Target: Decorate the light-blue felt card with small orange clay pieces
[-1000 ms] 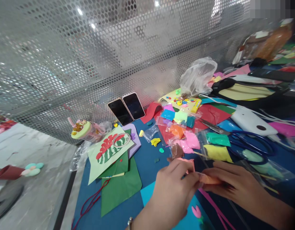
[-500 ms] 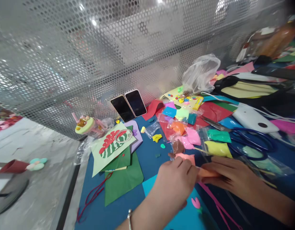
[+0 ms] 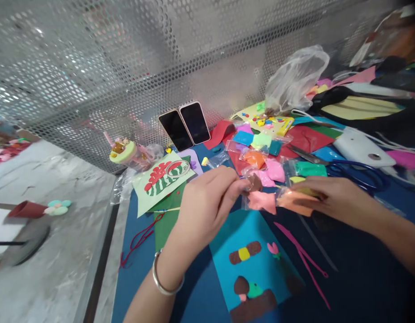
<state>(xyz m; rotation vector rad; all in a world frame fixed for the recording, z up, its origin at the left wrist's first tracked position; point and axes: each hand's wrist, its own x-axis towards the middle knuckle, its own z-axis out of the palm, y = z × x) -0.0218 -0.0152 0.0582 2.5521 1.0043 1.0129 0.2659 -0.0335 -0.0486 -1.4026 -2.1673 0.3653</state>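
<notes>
left hand (image 3: 203, 206): fingers pinch pink clay bag (image 3: 261, 200) | right hand (image 3: 328, 197): fingers grip orange clay bag (image 3: 293, 202)

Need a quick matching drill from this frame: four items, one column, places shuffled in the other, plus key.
Items:
1. two phones
2. light blue card
3. orange clay bag
4. clear plastic bag

Places:
A. in the right hand
B. leaning on the perforated metal wall
C. far side, crumpled by the wall
D. flat on the mat, below the left hand

Pairs: 1-B, 2-D, 3-A, 4-C
</notes>
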